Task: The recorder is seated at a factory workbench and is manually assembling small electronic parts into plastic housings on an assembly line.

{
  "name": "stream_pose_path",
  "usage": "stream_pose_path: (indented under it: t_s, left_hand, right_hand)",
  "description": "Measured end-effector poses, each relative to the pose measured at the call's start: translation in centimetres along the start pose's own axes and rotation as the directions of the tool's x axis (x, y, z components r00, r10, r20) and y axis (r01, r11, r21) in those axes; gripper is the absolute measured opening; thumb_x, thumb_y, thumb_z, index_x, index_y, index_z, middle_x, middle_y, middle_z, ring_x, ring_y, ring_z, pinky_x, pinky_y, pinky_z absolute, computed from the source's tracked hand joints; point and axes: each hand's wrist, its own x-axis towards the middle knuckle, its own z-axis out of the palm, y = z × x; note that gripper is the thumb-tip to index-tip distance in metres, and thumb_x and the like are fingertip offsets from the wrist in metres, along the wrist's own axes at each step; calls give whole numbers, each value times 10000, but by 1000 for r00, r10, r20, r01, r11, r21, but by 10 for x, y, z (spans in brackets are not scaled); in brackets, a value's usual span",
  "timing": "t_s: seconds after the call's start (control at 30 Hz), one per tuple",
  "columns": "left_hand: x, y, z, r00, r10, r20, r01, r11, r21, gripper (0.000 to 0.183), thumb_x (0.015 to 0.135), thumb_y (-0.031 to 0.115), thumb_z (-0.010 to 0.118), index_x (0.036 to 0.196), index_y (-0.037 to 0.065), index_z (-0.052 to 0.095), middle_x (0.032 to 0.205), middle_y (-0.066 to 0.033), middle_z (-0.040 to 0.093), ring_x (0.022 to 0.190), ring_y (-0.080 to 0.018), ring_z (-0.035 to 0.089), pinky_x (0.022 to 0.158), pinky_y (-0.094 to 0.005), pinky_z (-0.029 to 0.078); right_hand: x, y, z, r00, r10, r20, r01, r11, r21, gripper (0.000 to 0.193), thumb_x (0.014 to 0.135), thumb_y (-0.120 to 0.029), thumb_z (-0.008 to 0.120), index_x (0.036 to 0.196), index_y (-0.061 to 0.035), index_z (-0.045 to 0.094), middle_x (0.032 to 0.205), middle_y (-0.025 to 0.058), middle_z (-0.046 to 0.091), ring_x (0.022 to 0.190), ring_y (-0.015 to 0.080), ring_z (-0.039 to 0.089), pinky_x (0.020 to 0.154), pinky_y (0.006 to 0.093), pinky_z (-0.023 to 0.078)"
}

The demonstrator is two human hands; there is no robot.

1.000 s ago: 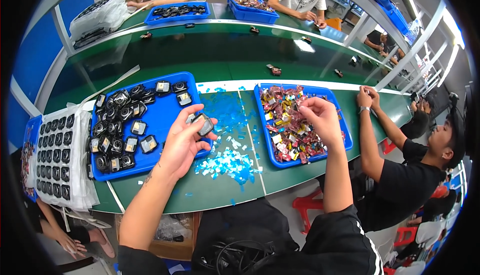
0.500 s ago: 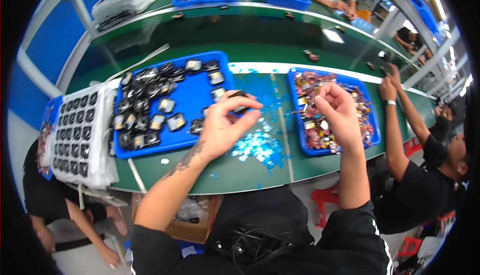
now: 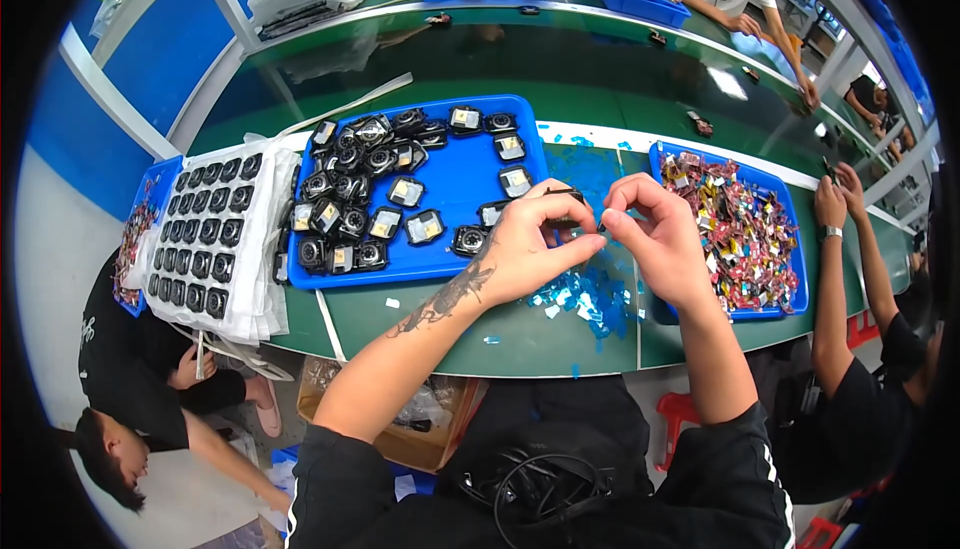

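My left hand (image 3: pixel 535 244) is closed round a small black housing (image 3: pixel 566 193), whose dark edge shows above the fingers. My right hand (image 3: pixel 660 239) has thumb and forefinger pinched together close to the left fingertips; what sits in the pinch is too small to make out. Left of the hands, a blue tray (image 3: pixel 450 257) holds many black square housings (image 3: pixel 380 160), some with a round dial up and some with a pale label. To the right, another blue tray (image 3: pixel 803 279) is heaped with small reddish, yellow and white parts (image 3: pixel 740 239).
Blue film scraps (image 3: pixel 580 304) lie on the green table (image 3: pixel 450 334) beneath the hands. At far left stands a stack of white moulded trays (image 3: pixel 205 239) with black housings. A conveyor belt (image 3: pixel 560 69) carrying scattered parts runs behind. Co-workers sit at the right and across; another person bends down at left.
My hands have come together, the right moving left to meet the left fingertips. The view has shifted, so the trays appear farther right. The person at lower left now shows bending low.
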Motion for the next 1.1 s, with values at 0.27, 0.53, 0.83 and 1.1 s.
stream_pose_path:
  t_s: [0.27, 0.53, 0.83, 1.1]
  left_hand:
    - [-1, -8, 3, 998, -44, -43, 41, 997, -73, 119, 830, 87, 709, 922, 11, 716, 934, -24, 611, 768, -72, 544, 647, -214, 415]
    - [6, -12, -3, 985, -171, 21, 172, 963, -209, 140, 858, 103, 690, 924, -17, 719, 824, 8, 615, 724, -46, 540, 629, -218, 424]
    - [1, -9, -2, 988, -144, 59, 153, 970, -188, 135, 848, 90, 702, 925, -20, 716, 856, -8, 615, 741, -51, 550, 641, -215, 429]
    - [3, -12, -2, 985, -167, 31, 169, 980, -103, 143, 858, 118, 693, 913, -11, 721, 813, 2, 608, 696, -45, 529, 618, -221, 414]
  right_hand:
    - [3, -1, 11, 941, -336, -41, 291, 865, -408, 116, 797, 3, 696, 837, -9, 588, 916, 94, 563, 809, 212, 588, 653, 286, 499]
    - [-19, -2, 7, 958, -265, -106, 185, 861, -474, 126, 807, 23, 677, 872, -5, 573, 851, 96, 581, 722, 177, 592, 595, 284, 471]
    - [-2, 1, 3, 982, -191, -11, 170, 900, -400, 133, 827, -7, 667, 933, -7, 586, 891, 93, 624, 735, 156, 606, 577, 264, 456]
    - [-16, 0, 23, 868, -489, 90, 407, 596, -692, 181, 761, 78, 621, 893, -10, 534, 812, 143, 546, 700, 335, 583, 583, 400, 477]
